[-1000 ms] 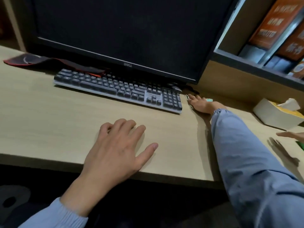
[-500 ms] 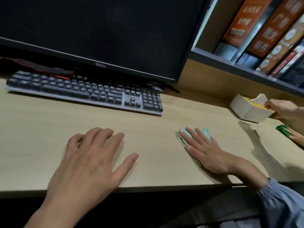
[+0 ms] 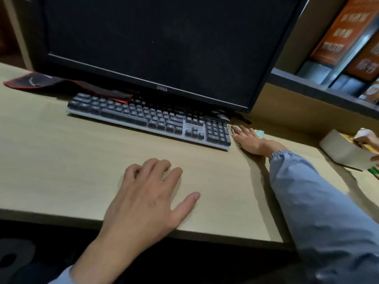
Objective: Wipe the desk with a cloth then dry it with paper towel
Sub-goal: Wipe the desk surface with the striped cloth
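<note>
We see the right hand's fingers [image 3: 241, 132] stretched straight and flat, pressing down on a pale green cloth [image 3: 259, 133]. They do not curl round it, and only a small piece of cloth shows past them. The right hand [image 3: 251, 141] lies toward the back edge of the desk [image 3: 51, 152], just beside the right end of the keyboard [image 3: 147, 117], its blue sleeve [image 3: 317, 201] running back to the front edge. The left hand [image 3: 147, 197] rests palm down near the desk's front edge, fingers relaxed and spread, thumb out to the side, holding nothing. Behind the keyboard stands a dark monitor [image 3: 153, 48], with a red-and-black mouse pad [image 3: 30, 82] at the back left. Near the desk's right edge we find a white tissue box [image 3: 340, 150], where another person's hand [image 3: 367, 138] touches its top; those fingers are too blurred for us to read. On a shelf [image 3: 320, 89] above the back right corner stand books [image 3: 346, 27].
</note>
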Motion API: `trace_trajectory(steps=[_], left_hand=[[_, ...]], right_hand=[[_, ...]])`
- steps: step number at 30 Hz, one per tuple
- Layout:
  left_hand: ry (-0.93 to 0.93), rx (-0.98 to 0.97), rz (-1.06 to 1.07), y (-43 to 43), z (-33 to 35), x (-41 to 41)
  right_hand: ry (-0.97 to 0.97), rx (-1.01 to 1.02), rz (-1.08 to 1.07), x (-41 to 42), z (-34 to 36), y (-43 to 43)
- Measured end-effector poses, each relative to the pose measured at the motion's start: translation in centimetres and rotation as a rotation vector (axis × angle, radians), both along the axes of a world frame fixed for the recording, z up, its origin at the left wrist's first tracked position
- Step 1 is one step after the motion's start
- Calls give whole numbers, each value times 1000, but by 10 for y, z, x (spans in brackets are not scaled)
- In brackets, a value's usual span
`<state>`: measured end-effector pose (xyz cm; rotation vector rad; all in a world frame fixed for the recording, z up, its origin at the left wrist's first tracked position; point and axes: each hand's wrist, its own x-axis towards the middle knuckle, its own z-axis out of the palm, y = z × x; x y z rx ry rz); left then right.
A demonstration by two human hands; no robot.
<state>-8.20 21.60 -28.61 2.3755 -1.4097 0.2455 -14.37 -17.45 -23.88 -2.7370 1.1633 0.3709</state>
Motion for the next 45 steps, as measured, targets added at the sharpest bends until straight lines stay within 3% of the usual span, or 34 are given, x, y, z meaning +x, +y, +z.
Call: trace_trajectory(steps=[6,11,21,26,37,45], left_hand=[[18,68,-7,1,2,-1],[25,85,-9,0,0,0],[46,108,-12,-1,2,1],[48,84,-6,1,3,0],[39,78,-7,0,2,-1],[10,-25,1,-1,0,-2]], right_hand=[[57,22,237,-92,-6,83],[-46,69,314,-163,-6,142],[27,-27,47,-21,1,31],[33,-31,32,-9,1,29],[8,32,286,-155,-11,176],[-16,62,498,-75,-8,170]])
